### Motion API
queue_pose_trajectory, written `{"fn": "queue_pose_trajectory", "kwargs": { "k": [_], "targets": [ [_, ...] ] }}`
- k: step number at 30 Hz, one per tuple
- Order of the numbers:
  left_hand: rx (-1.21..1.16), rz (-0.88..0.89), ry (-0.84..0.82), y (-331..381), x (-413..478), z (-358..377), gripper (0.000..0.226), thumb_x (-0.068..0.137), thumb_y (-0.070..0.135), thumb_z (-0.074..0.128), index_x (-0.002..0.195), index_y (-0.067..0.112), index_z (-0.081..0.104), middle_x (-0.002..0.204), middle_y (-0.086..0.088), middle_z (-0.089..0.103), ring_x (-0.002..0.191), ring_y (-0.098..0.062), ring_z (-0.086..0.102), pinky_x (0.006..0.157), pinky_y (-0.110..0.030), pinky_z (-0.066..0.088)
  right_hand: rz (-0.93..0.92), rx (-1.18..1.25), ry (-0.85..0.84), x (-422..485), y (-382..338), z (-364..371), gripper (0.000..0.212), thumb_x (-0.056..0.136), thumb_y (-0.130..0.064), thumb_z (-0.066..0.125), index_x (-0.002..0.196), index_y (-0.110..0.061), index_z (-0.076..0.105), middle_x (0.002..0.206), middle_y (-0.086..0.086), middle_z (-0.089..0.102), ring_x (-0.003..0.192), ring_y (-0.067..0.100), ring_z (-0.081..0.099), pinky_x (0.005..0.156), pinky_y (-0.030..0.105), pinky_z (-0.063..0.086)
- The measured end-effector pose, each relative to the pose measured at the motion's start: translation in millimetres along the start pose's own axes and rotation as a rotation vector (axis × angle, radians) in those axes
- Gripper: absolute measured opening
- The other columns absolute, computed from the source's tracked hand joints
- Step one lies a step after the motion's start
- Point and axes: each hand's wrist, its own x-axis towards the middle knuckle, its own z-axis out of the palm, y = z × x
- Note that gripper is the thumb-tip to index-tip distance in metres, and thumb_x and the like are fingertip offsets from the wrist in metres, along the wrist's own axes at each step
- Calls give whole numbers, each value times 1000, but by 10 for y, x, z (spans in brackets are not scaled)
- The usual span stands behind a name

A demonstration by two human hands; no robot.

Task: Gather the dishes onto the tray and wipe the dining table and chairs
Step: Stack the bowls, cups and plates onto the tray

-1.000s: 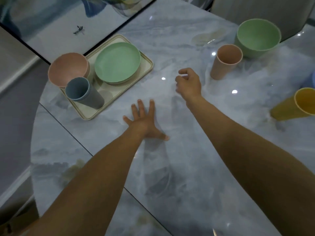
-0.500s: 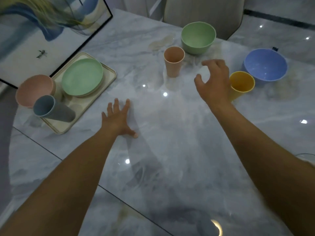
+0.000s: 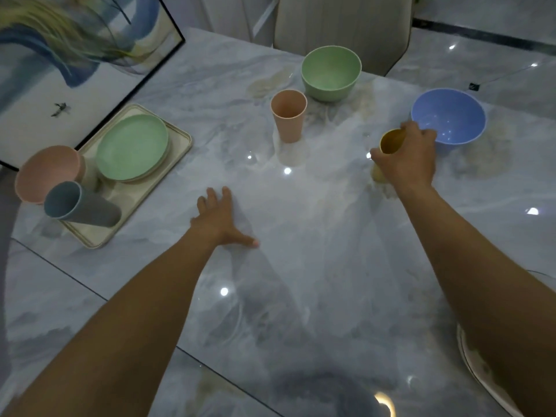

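The room is dim. A glossy grey-white marble worktop point(image 3: 301, 236) mirrors small ceiling lights as bright spots. A beige upholstered chair point(image 3: 340, 22) stands at its far edge. A black-framed painting point(image 3: 60, 70) with blue and yellow strokes stands along the left. The polished marble floor point(image 3: 496, 64) carries a dark strip point(image 3: 481, 36).

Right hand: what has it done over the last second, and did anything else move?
The right hand moved from beside the pink cup across to the yellow cup and now grips it. The left hand stays flat on the table; the loaded tray has not moved.
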Motion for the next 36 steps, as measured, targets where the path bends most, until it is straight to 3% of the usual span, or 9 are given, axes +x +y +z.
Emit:
{"fn": "queue_pose_trajectory", "kwargs": {
  "k": [6,11,15,20,27,30,36],
  "targets": [
    [24,11,21,-33,-14,29,169,46,80,88,162,28,-23,171,-11,-27,159,-37,-16,124,-64,20,-216,108,30,-68,-558,-66,68,83,-43,82,141,-22,50,139,7,49,113,15,50,85,23,39],
    [39,25,54,-47,4,50,166,47,81,87,163,28,-20,171,-11,-24,159,-38,-13,122,-63,22,-425,180,43,-38,-1197,-3,73,82,-52,80,141,-23,50,141,2,53,120,10,50,92,16,43],
    [26,36,53,-78,20,87,165,49,80,87,163,28,-21,171,-11,-24,159,-37,-13,121,-65,23,-528,207,9,-11,-1548,167,72,80,-53,79,140,-26,50,140,-2,53,115,6,46,82,3,34],
    [36,42,66,-93,59,104,167,47,82,86,162,29,-22,171,-11,-25,159,-37,-14,121,-64,25,-603,176,-57,187,-1756,391,68,78,-40,81,138,-23,52,137,2,52,115,13,49,94,26,50],
    [17,45,50,-99,91,115,167,47,80,88,162,29,-23,170,-11,-28,159,-37,-16,121,-67,24,-550,86,-230,364,-1727,813,66,76,-31,84,134,-18,56,132,8,50,113,23,52,90,24,41],
    [9,37,43,-106,97,114,167,48,78,89,162,29,-23,170,-11,-29,159,-36,-17,121,-68,22,-498,27,-289,342,-1676,956,71,77,-37,85,138,-17,55,133,10,52,118,27,54,94,30,45],
    [11,27,48,-101,114,107,168,47,78,89,162,29,-22,170,-11,-28,159,-36,-16,121,-69,22,-503,-23,-290,156,-1564,1046,81,77,-47,84,146,-21,52,138,7,55,124,25,55,91,27,39]
  ]
}}
